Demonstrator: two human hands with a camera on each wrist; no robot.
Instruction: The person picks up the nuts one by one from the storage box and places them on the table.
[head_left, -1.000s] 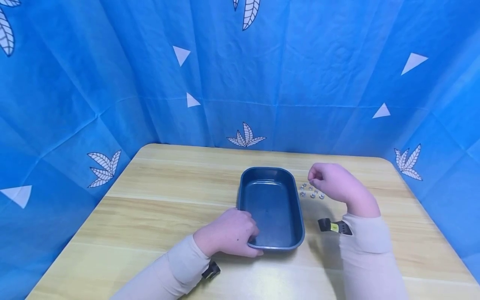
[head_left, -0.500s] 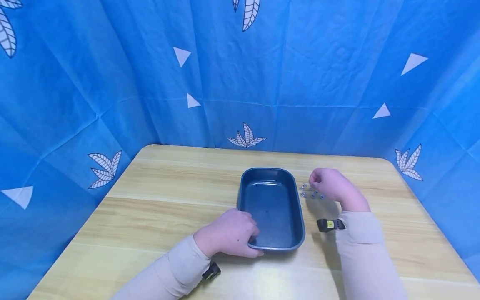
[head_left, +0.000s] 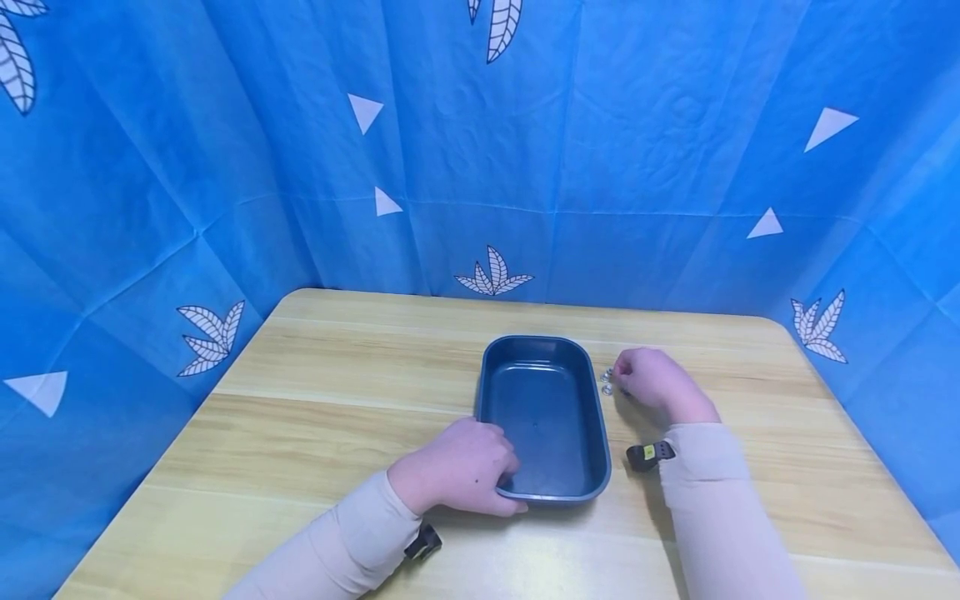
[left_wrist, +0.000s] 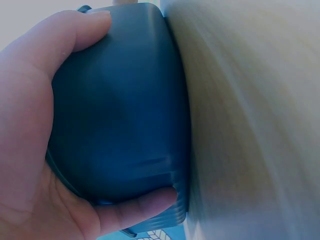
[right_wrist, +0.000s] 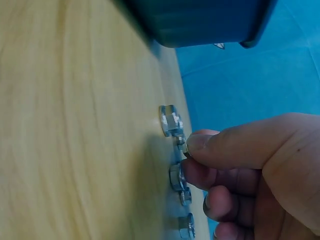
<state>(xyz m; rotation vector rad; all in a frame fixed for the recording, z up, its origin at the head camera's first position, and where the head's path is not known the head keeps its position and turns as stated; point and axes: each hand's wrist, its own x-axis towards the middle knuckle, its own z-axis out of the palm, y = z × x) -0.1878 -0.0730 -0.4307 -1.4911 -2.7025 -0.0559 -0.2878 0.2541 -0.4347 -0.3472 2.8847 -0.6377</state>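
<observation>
My left hand (head_left: pixel 459 467) grips the near left corner of a dark blue rectangular tray (head_left: pixel 602 433), fingers over the rim. In the left wrist view the thumb and a finger press along its outer wall (left_wrist: pixel 120 110). Just right of the tray, small silver flange nuts (head_left: pixel 607 389) lie on the table. My right hand (head_left: pixel 660 383) is down among them and covers some from the head view. From the right wrist, thumb and forefinger pinch one small metal nut (right_wrist: pixel 186 149), mostly hidden by the fingertips. Other flange nuts (right_wrist: pixel 176 176) lie close beside the fingers.
The pale wooden table (head_left: pixel 322 367) extends around the tray on all sides. A blue patterned curtain (head_left: pixel 480 150) hangs behind it and along both sides. Each sleeve cuff carries a black wrist camera, the right one (head_left: pixel 649 455) low over the table.
My right hand has moved down and slightly left onto the flange nuts, its fingertips closing on one. The left hand and the tray have stayed in place.
</observation>
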